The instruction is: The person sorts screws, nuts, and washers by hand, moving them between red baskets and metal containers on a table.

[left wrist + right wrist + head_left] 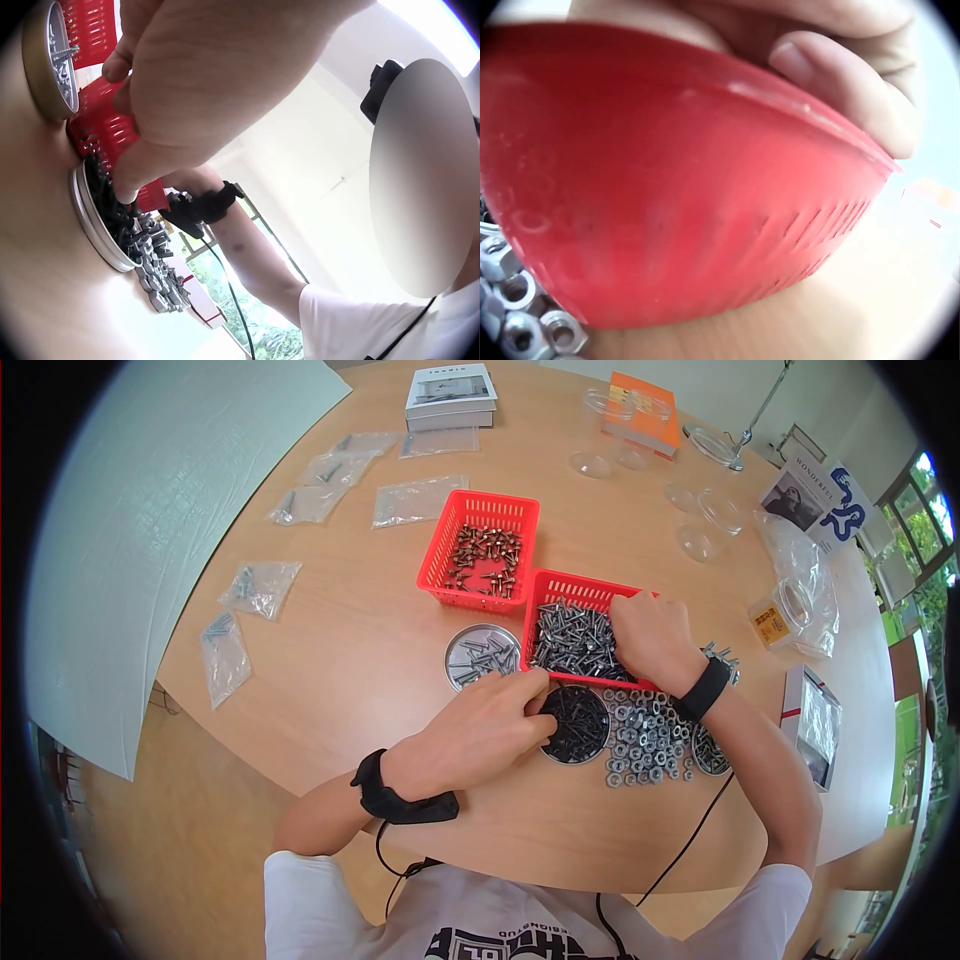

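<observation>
Counter (330,650): round, wood.
Two red baskets of screws, mid-counter; nearer basket (560,592) gripped at its rim by right hand (652,640).
Loose nuts (645,735) at near edge.
Round tin of black screws (577,724): left hand (480,732) fingers curled, pinching inside.

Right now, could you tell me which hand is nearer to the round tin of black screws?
Left. The left hand reaches its fingers into the tin of black screws; the right hand is in the red basket beyond it.

Glossy red plastic basket (560,592) — shiny metal screws (572,640) inside; matt black screws (575,722) in a metal tin, smooth wood table (330,650).
</observation>
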Motion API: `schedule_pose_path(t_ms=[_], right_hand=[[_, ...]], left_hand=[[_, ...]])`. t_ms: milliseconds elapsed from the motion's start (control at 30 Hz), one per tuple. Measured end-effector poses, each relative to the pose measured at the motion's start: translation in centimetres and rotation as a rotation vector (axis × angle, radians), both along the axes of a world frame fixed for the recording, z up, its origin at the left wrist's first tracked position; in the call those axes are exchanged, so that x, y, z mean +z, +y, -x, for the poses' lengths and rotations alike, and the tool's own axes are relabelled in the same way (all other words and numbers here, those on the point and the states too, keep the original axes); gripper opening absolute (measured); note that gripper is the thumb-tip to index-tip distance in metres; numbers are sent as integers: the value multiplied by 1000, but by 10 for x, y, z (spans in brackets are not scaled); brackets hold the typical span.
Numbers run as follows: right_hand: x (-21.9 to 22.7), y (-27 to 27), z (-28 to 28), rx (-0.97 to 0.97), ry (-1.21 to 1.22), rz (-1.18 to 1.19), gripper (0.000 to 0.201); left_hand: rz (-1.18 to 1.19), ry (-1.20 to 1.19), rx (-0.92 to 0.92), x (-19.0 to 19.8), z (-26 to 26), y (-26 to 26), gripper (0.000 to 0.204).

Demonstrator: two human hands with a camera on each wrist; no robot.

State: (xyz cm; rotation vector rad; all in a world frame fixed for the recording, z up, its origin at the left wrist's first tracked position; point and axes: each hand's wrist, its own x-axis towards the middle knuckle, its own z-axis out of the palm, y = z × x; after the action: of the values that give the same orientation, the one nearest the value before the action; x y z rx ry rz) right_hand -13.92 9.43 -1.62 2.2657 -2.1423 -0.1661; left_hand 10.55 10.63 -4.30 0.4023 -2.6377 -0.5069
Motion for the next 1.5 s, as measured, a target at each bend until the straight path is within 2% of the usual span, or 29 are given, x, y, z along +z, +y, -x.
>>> schedule_pose_path(t_ms=[133, 233, 333, 433, 533, 633, 733, 767, 1067, 1333, 1500], right_hand=[[3, 1, 2, 1, -13, -32, 10], [7, 5, 12, 36, -106, 84, 11], [19, 6, 24, 87, -307, 53, 12], [33, 15, 29, 198, -397, 109, 12], [50, 29, 20, 103, -470, 50, 10], [66, 53, 1, 110, -576, 0, 8], [54, 76, -12, 273, -672, -24, 8], [49, 82, -16, 274, -699, -72, 9], [21, 92, -36, 153, -714, -71, 9], [4, 90, -34, 225, -716, -10, 9], [23, 88, -38, 195, -752, -49, 10]], left_hand=[[-28, 10, -1, 1, 0, 1, 10], [-52, 11, 2, 1, -1, 0, 9], [-67, 5, 10, 3, -3, -1, 9], [-76, -4, 13, 2, -4, -3, 9], [-62, 12, 22, -3, -4, -4, 11], [-65, 23, 11, -7, -4, -5, 13], [-85, 20, 10, -9, -4, -7, 12], [-93, 17, 13, -9, -4, -7, 12], [-80, -5, 44, -11, -2, -8, 11], [-76, -20, 55, -12, -5, -8, 16], [-86, -32, 64, -9, -5, -8, 16]])
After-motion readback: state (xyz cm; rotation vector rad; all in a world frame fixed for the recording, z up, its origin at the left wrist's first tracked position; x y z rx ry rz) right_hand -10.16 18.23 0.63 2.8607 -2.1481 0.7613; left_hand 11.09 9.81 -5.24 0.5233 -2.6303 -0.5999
